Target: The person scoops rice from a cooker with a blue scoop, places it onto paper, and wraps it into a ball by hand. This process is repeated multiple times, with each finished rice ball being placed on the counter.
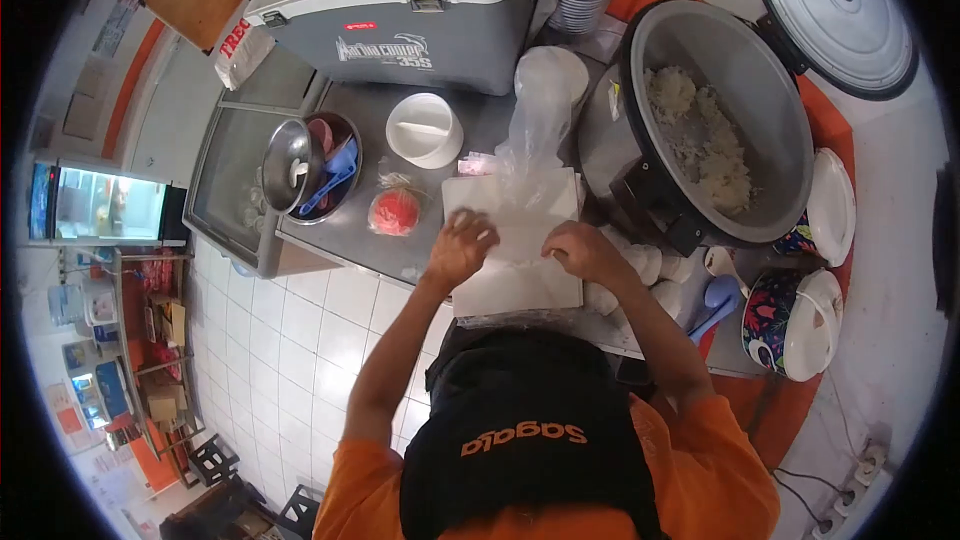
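A stack of pale paper sheets point(520, 292) lies on the counter in front of me. My left hand point(465, 245) is over the stack's left edge, slightly blurred, its fingers bent but apart. On the other side, my right hand point(585, 250) is closed with thumb and fingertips together; what they pinch, if anything, is too small to make out. Beyond my hands a clear plastic bag point(540, 125) lies partly over the sheets. Left of the stack sits a red bundle in clear plastic point(394, 210).
A large open rice cooker point(600, 130) holds cooked rice point(705, 140) at the right. A grey cooler box point(430, 50) stands behind a white tub point(424, 135). Metal bowls point(290, 165) with a blue spoon point(335, 178) are at the left; a blue ladle point(718, 300) lies right.
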A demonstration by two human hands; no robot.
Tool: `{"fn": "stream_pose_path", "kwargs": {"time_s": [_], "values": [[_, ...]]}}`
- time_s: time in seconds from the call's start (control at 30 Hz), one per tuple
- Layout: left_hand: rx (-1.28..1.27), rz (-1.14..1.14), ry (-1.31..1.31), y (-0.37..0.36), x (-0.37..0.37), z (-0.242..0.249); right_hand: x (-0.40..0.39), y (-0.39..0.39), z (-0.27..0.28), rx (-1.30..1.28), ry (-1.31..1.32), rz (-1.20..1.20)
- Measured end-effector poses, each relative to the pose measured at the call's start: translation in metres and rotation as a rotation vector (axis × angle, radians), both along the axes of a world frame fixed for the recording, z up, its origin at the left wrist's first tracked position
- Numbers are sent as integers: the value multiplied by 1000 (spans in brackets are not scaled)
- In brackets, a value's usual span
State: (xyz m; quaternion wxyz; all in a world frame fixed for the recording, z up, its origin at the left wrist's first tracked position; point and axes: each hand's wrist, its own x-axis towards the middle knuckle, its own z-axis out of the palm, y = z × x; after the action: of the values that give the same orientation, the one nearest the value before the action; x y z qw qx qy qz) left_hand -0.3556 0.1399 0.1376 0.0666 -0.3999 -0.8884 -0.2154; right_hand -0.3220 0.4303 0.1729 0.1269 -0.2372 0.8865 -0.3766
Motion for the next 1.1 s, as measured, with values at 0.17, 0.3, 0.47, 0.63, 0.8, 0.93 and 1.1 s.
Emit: {"fn": "stream_pose_path", "kwargs": {"time_s": [0.17, 0.3, 0.47, 0.63, 0.8, 0.93, 1.1], "values": [[21, -153, -99, -30, 21, -31, 23, -3, -49, 118, 370, 102], [118, -76, -162, -30, 33, -44, 31, -21, -53, 195, 403, 53], [73, -2, -160, -24, 38, -20, 35, -30, -61, 298, 420, -20], [-1, 369, -513, -17, 29, -46, 12, -43, -63, 322, 65, -264], [-29, 447, -250, 11, 26, -36, 3, -57, -74, 258, 165, -410], [155, 586, -362, 21, 43, -34, 14, -50, -51, 126, 68, -355], [1274, 562, -1693, 47, 63, 36, 60, -40, 13, -301, 73, -457]]}}
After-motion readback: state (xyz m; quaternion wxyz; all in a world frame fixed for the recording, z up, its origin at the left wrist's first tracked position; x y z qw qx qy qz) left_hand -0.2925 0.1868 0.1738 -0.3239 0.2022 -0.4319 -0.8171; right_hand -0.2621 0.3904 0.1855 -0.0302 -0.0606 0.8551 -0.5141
